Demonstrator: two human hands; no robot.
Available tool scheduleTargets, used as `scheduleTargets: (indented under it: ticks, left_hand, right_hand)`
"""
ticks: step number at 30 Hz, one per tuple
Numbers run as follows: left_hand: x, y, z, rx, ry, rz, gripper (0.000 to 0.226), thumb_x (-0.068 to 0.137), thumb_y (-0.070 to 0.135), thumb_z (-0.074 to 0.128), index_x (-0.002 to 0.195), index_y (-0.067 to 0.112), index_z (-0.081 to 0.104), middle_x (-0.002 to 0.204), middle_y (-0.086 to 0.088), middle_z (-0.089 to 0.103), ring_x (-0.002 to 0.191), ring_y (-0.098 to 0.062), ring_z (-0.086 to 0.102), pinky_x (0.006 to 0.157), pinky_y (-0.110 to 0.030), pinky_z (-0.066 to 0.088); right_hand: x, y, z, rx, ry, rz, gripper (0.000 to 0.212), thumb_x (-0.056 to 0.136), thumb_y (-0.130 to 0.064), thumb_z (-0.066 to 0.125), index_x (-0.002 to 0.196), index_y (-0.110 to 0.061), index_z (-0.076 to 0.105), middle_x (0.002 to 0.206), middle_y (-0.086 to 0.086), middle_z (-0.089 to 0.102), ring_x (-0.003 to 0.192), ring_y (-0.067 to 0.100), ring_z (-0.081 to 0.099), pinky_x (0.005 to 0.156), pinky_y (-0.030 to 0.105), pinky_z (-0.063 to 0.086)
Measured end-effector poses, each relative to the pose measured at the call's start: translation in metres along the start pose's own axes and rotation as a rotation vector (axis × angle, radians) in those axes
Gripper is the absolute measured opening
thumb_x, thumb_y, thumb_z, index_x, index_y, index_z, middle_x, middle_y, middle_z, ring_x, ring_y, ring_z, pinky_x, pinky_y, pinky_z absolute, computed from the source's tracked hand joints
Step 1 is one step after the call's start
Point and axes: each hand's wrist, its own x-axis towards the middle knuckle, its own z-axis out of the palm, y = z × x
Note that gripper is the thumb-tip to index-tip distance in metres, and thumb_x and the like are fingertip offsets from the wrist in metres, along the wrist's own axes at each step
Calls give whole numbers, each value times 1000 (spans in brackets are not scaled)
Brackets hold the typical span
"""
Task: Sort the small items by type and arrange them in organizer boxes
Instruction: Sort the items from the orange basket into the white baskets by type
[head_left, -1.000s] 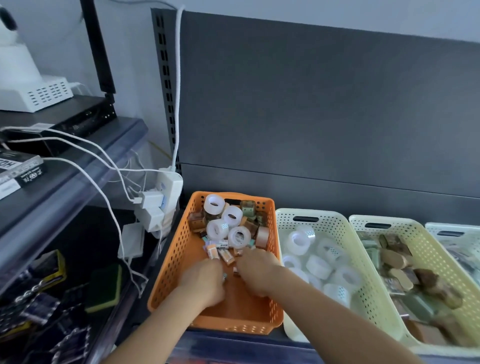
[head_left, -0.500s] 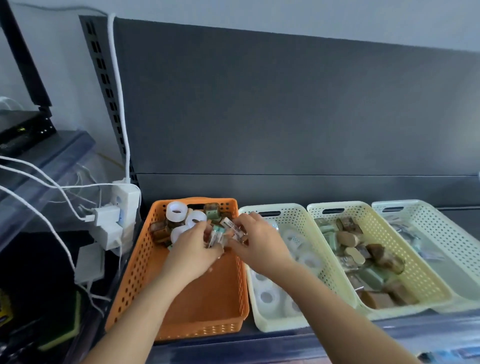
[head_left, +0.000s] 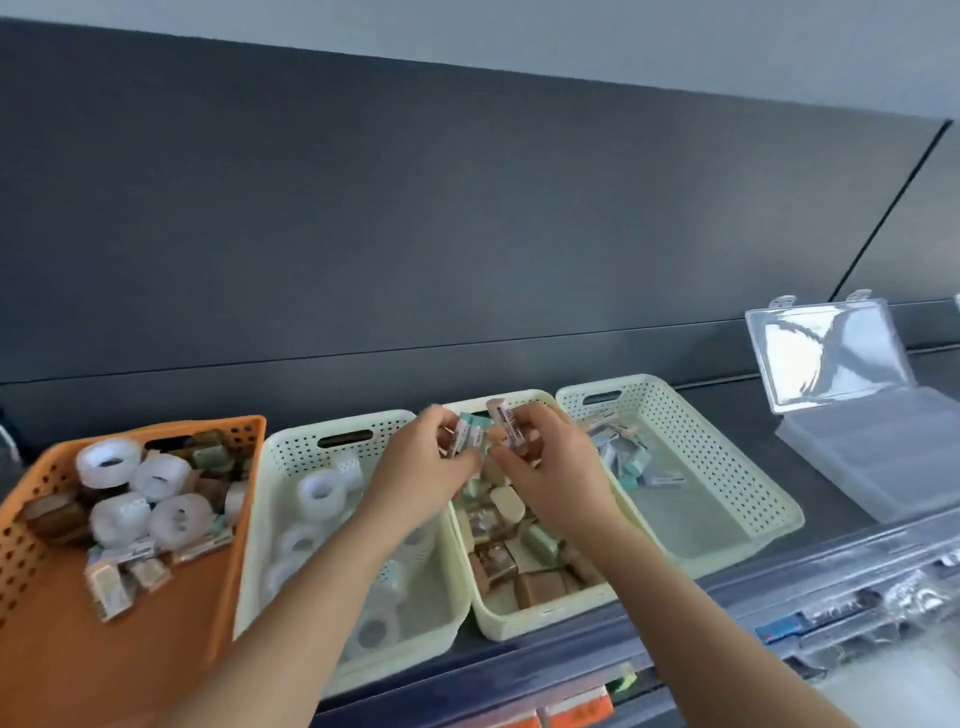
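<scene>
Left hand (head_left: 421, 470), right hand (head_left: 553, 467), pinching packets (head_left: 469, 435) over basket (head_left: 540, 619)

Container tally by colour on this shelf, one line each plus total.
Orange basket: 1
Pale green baskets: 3
Clear lidded box: 1
Total: 5
</scene>
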Motion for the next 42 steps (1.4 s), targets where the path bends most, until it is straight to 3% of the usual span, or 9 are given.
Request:
scheduleTargets:
  ticks: [5, 13, 17, 20, 23, 27, 33, 36, 42]
  left_hand:
    - [22, 40, 69, 57, -39, 42, 18, 83, 29, 66, 94, 24, 52, 89, 11, 63, 77, -15, 62, 69, -35, 51]
    - [50, 84, 165, 423, -132, 224, 20, 89, 26, 57, 107, 21, 50, 86, 6, 57, 70, -15, 50, 52, -27, 30]
    - [55, 80, 196, 749, -264, 324, 32, 90, 21, 54, 122, 19, 49, 109, 1, 62, 95, -23, 60, 82, -35, 42]
    - [55, 71, 210, 969, -407, 313, 24, 87, 19, 51, 110, 21, 60, 104, 1, 62, 96, -20, 59, 104, -42, 28]
    - [56, 70, 212, 1033, -452, 302, 19, 87, 20, 50, 99, 20, 64, 96, 1, 62, 91, -20, 57, 108, -44, 21]
    - [58, 70, 205, 967, -386, 322, 19, 89, 20, 51, 105, 16, 61, 105, -2, 61, 103, -21, 56, 108, -40, 24]
    - [53, 64, 168, 871, -146, 359, 17, 91, 12, 52, 103, 14, 63, 101, -2, 63, 97, -21, 56, 83, -33, 46]
    - [49, 54, 138, 885, -37, 314, 19, 88, 6, 52, 99, 16, 64, 96, 2, 61, 97, -20, 55, 75, -31, 46]
    - [23, 27, 56, 990, 128, 199, 20, 91, 14, 53, 107, 18, 63, 106, 2, 61, 103, -19, 54, 82, -33, 46]
  right_hand:
    - [4, 64, -46, -58, 63, 65, 20, 85, -31, 65, 95, -15, 58, 87, -3, 56, 74, 19, 57, 66, 32, 45]
    - [0, 157, -92, -190, -28, 245, 29, 88, -28, 59, 116, -20, 55, 103, 0, 60, 82, 18, 60, 69, 29, 46]
    - [-5, 184, -97, -372, -213, 307, 36, 89, -30, 57, 123, -21, 49, 110, 3, 58, 95, 24, 60, 79, 36, 51]
    - [-10, 198, -96, -548, -422, 278, 33, 88, -28, 56, 119, -18, 50, 110, 4, 55, 100, 24, 58, 79, 33, 50]
    - [-8, 204, -96, -577, -505, 253, 31, 87, -27, 53, 117, -16, 51, 112, 5, 55, 102, 24, 56, 71, 29, 43]
    - [-1, 204, -92, -576, -473, 226, 31, 88, -30, 53, 116, -17, 50, 110, 4, 54, 100, 23, 55, 72, 30, 46]
    - [17, 185, -77, -531, -373, 123, 38, 89, -28, 53, 127, -24, 49, 114, 0, 57, 104, 20, 56, 75, 28, 46]
    - [28, 161, -67, -483, -341, 35, 41, 88, -26, 53, 129, -22, 50, 121, 1, 58, 111, 20, 54, 86, 32, 50]
    - [41, 89, -31, -378, -314, -156, 38, 85, -23, 53, 123, -20, 55, 112, 4, 59, 108, 26, 54, 81, 35, 49]
